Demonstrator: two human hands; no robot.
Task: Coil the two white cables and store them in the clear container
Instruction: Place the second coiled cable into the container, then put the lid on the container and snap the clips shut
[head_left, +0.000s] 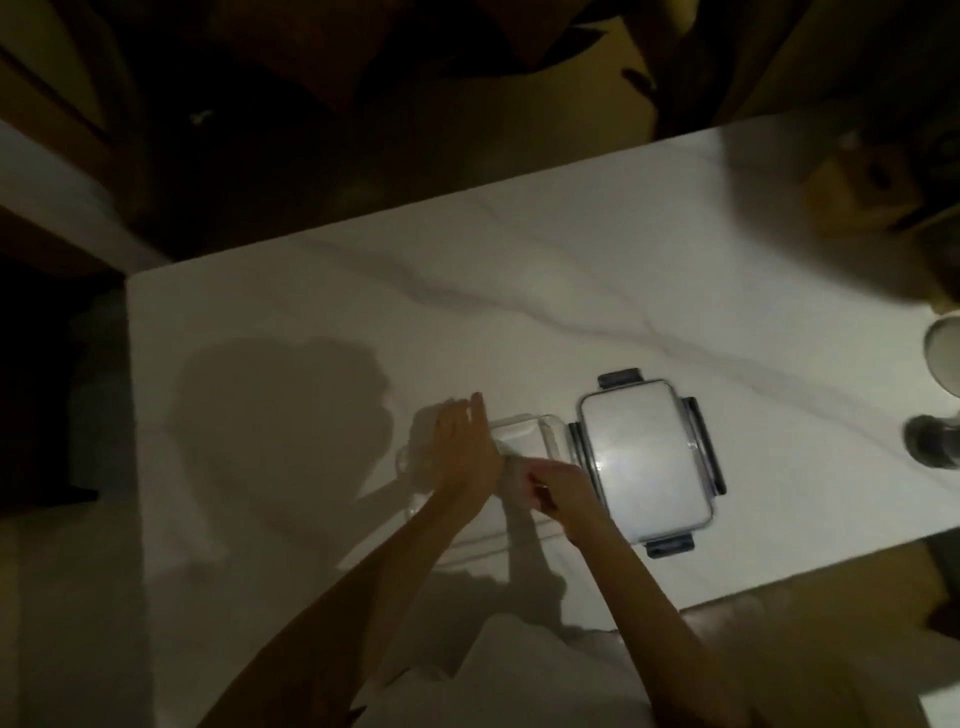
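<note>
Dimly: left hand (464, 451) flat, fingers extended, over clear container (540, 427); right hand (558, 488) clenched on something white, unidentifiable.

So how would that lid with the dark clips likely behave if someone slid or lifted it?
The lid lies flat on the smooth marble table, so it would probably slide easily and not roll. It looks thin and probably plastic, so likely light. Its four latches stick out and may flap when lifted.
</note>
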